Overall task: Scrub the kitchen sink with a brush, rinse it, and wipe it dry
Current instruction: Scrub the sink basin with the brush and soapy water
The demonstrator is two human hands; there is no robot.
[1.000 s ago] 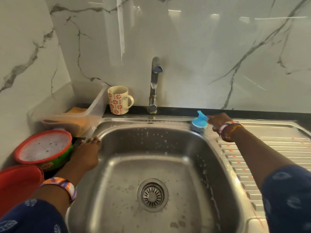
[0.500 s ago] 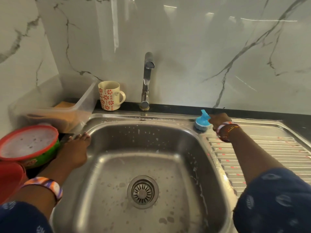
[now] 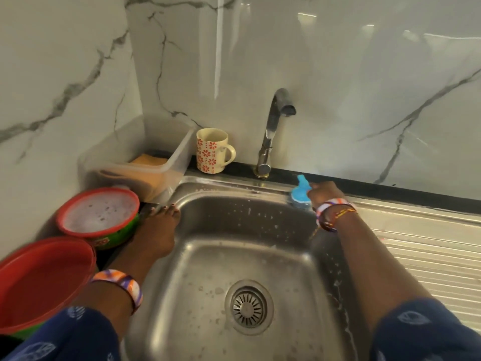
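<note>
Sink (image 3: 208,259): steel basin, centre of view; specks and streaks of white foam on the far wall and down the right wall; round drain strainer (image 3: 249,307) in the floor, right of centre.
Brush (image 3: 300,192): blue, on the far right corner of the sink rim, bristle side down, handle stub pointing up and away.
Right hand (image 3: 324,194): at the far right corner, fingers curled round the brush; beaded bands on the wrist.
Left hand (image 3: 158,230): fingers straight, lying flat on the left rim with tips at the far left corner; holds nothing; striped band on the wrist.
Tap (image 3: 270,136): behind the basin, spout curved over the far edge; no water seen running.
Draining board (image 3: 421,246): ribbed steel, right of the basin.
Mug (image 3: 212,151): cream with red flowers, far left of the tap, upright.
Clear tub (image 3: 145,162): left of the mug, against the wall; contents blurred.
Bowl (image 3: 100,217): red rim, green side, foamy liquid inside, just left of the left hand.
Red basin (image 3: 44,282): near left.
</note>
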